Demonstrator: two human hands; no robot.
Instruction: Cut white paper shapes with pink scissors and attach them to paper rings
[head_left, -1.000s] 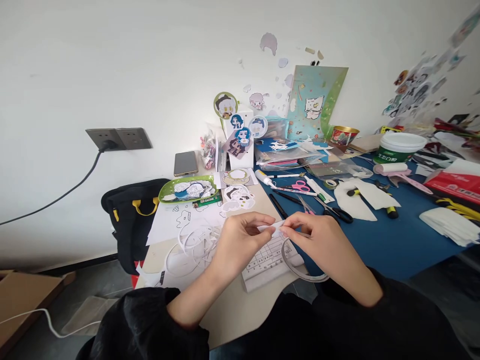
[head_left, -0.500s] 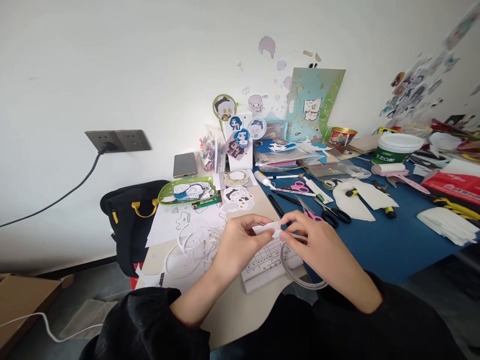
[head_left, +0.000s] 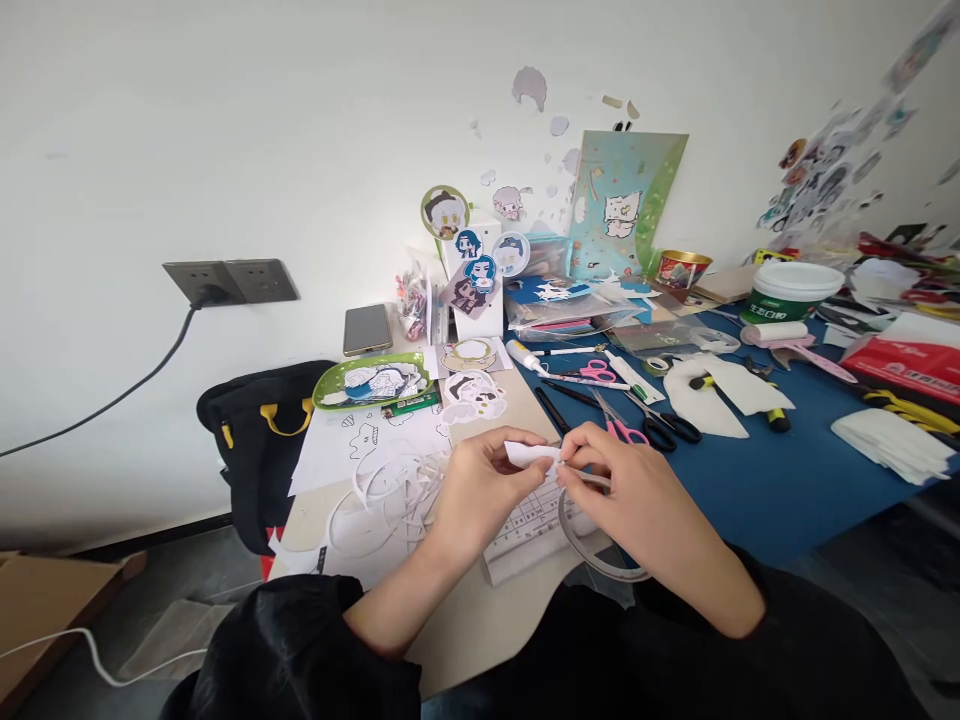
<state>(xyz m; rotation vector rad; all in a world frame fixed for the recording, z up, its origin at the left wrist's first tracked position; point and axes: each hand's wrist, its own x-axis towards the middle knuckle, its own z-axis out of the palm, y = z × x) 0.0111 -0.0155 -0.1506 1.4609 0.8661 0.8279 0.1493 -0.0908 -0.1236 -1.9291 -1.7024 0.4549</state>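
Note:
My left hand (head_left: 491,485) pinches a small piece of white paper (head_left: 527,456) between thumb and fingers. At the paper's right end, the thumb and fingertips of my right hand (head_left: 626,490) are pressed together. A thin, pale ring that looks like a roll of tape (head_left: 581,552) hangs from my right hand, its upper part hidden by the fingers. Below both hands lies a folded printed sheet (head_left: 517,555) on the pale board. Curled white paper strips (head_left: 390,495) are heaped left of my left wrist.
A green tray (head_left: 322,390) of paper cutouts stands at the left, near a phone (head_left: 367,330). Pink-handled scissors (head_left: 626,432), black-handled scissors (head_left: 664,435) and a glue bottle (head_left: 523,354) lie on the blue mat (head_left: 739,500). A white tub (head_left: 795,293) stands farther right.
The white paper has tilted slightly between my fingers, and my right fingertips have shifted a little along its right end. The view has moved slightly.

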